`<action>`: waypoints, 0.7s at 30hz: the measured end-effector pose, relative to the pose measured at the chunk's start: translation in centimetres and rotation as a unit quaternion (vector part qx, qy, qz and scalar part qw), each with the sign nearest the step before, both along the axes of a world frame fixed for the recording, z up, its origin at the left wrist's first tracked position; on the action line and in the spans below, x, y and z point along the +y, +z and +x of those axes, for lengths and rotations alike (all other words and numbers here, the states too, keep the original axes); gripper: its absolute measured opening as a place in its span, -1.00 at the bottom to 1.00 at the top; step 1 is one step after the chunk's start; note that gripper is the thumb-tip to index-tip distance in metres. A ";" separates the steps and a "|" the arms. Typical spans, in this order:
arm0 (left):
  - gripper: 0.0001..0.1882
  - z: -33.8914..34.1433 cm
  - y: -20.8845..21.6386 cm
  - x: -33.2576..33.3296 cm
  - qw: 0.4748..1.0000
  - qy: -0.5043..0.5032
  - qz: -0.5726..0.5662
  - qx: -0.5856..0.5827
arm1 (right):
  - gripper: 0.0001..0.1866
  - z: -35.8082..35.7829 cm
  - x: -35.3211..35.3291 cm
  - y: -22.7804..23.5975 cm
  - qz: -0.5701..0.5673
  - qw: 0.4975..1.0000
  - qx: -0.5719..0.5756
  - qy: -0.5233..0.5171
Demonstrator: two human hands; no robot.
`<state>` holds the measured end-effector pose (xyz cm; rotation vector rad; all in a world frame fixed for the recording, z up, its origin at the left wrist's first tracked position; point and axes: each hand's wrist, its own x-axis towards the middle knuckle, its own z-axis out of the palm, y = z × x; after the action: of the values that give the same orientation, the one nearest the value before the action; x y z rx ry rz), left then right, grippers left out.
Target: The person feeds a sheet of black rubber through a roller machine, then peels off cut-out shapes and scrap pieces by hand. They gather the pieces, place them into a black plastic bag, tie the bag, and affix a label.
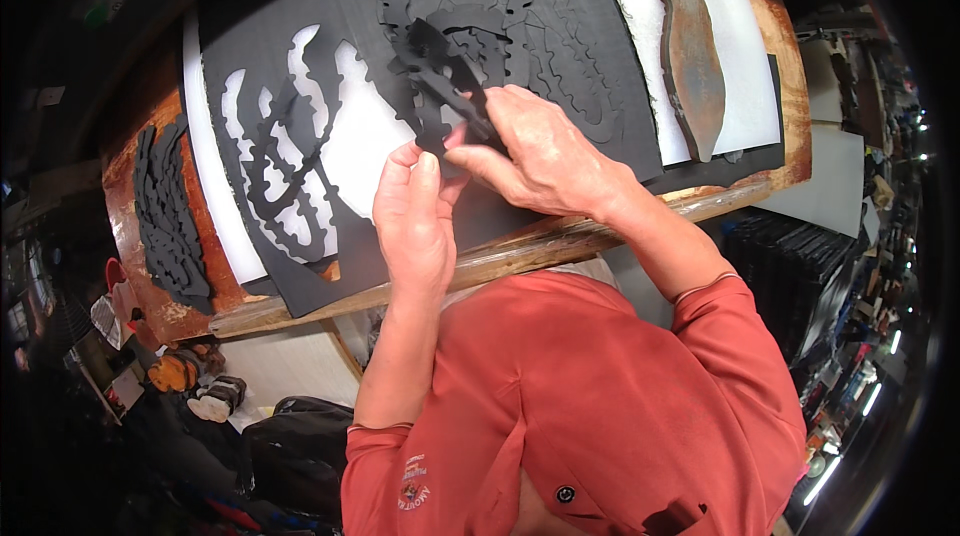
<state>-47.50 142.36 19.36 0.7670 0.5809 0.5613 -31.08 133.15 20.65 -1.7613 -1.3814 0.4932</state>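
Both of my hands are over a black sheet (590,26) with curved, notched shapes cut into it. My left hand (415,216) pinches the lower end of a black notched cut-out piece (432,126) between thumb and fingers. My right hand (545,151) is closed around dark, strip-like black pieces (450,61), which stick out past its fingers. How many it holds I cannot tell. Left of my hands, a tangle of black offcut strips (285,176) lies across openings in the sheet, where a white surface (365,136) shows through.
Several notched black pieces (170,221) are stacked at the table's left end. A long rust-brown plate (693,61) lies on white material at the right. The worn wooden table edge (520,251) runs in front of me. Dark stacked sheets (785,271) stand below right.
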 end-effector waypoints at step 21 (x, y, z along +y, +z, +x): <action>-0.76 -3.1 -3.5 7.1 0.944 0.211 0.202 0.149 | -0.65 19.0 -11.8 4.1 0.210 0.852 0.048 -0.477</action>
<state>-50.63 149.50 15.88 1.1381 0.9394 0.9898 -12.07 121.38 24.72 -1.7543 -0.3579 -0.2553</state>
